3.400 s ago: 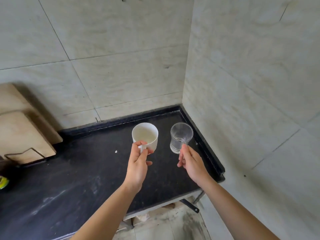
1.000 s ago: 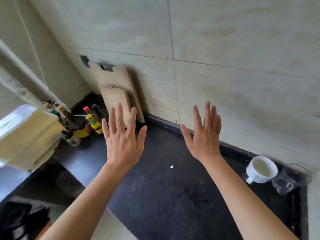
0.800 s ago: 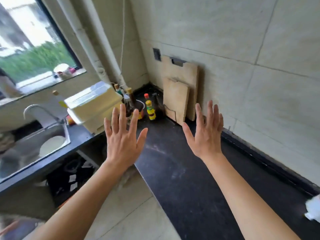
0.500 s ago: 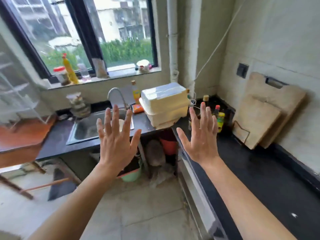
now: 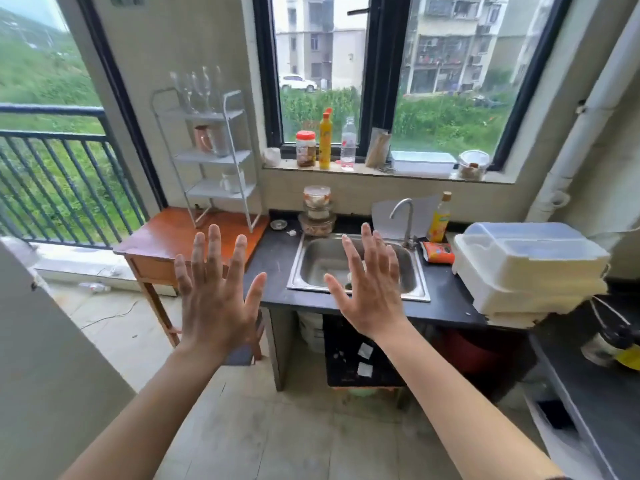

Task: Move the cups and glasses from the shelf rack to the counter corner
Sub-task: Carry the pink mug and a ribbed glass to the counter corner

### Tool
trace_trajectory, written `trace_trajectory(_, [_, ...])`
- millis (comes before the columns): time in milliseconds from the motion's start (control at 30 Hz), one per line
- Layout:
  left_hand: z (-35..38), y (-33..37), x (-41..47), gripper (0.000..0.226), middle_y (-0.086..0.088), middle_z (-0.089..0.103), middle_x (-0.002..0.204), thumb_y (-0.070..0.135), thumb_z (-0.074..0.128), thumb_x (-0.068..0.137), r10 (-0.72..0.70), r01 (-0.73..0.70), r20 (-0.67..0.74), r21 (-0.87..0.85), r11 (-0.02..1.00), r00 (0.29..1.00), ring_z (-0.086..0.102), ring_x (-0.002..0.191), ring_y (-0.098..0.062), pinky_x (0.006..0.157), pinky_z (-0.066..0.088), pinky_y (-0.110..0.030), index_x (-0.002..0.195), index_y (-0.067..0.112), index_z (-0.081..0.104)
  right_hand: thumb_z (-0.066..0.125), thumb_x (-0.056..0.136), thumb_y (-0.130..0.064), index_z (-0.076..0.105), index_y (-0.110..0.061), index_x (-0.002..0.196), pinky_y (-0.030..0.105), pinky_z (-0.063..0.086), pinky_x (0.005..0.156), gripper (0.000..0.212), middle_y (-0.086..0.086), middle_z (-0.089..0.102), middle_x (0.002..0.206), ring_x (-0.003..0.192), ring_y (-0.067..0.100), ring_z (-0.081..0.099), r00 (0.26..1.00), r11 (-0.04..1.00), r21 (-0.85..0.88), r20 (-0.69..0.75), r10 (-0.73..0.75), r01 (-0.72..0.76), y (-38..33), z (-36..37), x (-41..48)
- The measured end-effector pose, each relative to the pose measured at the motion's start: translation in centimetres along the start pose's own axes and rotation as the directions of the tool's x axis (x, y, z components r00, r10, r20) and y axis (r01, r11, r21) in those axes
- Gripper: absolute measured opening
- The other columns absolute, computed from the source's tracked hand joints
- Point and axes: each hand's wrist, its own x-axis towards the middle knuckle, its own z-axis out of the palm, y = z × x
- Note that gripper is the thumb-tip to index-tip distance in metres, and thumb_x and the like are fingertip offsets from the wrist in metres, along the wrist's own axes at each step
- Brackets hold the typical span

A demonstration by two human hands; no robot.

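A white three-tier shelf rack [image 5: 239,157] stands on a wooden table at the left. Its top tier carries several clear stemmed glasses [image 5: 197,88]. A copper-coloured mug [image 5: 203,138] and a glass stand on the middle tier, a small white cup [image 5: 228,181] on the lowest. My left hand [image 5: 216,296] and my right hand [image 5: 369,289] are raised in front of me, fingers spread, holding nothing, well short of the rack. The counter corner is out of view.
The wooden table [image 5: 166,233] adjoins a black counter with a steel sink [image 5: 408,271] and tap. A white lidded box [image 5: 530,268] sits at the right. Bottles and jars line the windowsill [image 5: 346,171]. A balcony railing [image 5: 62,174] is at the left. Tiled floor lies below.
The view has swung left from the counter corner, where the white cup and the glass were left, to the sink and shelf rack. Both hands stay spread and empty.
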Motion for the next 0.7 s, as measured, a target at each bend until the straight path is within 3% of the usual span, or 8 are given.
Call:
trace_trajectory(300, [5.5, -14.7, 4.6, 0.074, -0.016, 0.004, 0.167, 0.058, 0.023, 0.096, -0.219, 0.213, 0.085, 0.078, 0.974, 0.972, 0.002, 0.153, -0.033, 0.12, 0.008, -0.061, 0.157, 0.017, 0.025, 0.045, 0.097, -0.06, 0.034, -0.018, 0.157, 0.055, 0.014, 0.124, 0.074, 0.018, 0.016, 0.169, 0.155, 0.037, 0.015, 0.991, 0.989, 0.111, 0.08, -0.105, 0.096, -6.8, 14.7, 11.9])
trace_trajectory(500, [11.9, -21.2, 13.9, 0.079, -0.013, -0.005, 0.168, 0.062, 0.016, 0.094, -0.296, 0.279, 0.138, 0.133, 0.951, 0.945, -0.006, 0.154, -0.028, 0.121, 0.003, -0.057, 0.159, 0.019, 0.015, 0.062, 0.095, -0.05, 0.032, -0.014, 0.159, 0.056, 0.03, 0.119, 0.08, 0.02, 0.021, 0.167, 0.152, 0.042, 0.025, 0.988, 0.979, 0.198, 0.13, -0.077, 0.05, -7.7, 24.3, 22.2])
trace_trajectory(700, [14.4, -27.7, 27.4, 0.074, -0.012, 0.002, 0.168, 0.059, 0.027, 0.096, -0.281, 0.278, 0.02, 0.079, 0.957, 0.96, 0.0, 0.154, -0.027, 0.122, 0.003, -0.05, 0.158, 0.02, 0.018, 0.059, 0.096, -0.05, 0.028, -0.013, 0.159, 0.053, 0.039, 0.112, 0.079, 0.02, 0.025, 0.165, 0.15, 0.04, 0.03, 0.991, 0.957, 0.279, 0.076, -0.109, 0.084, -10.2, 29.2, 37.5])
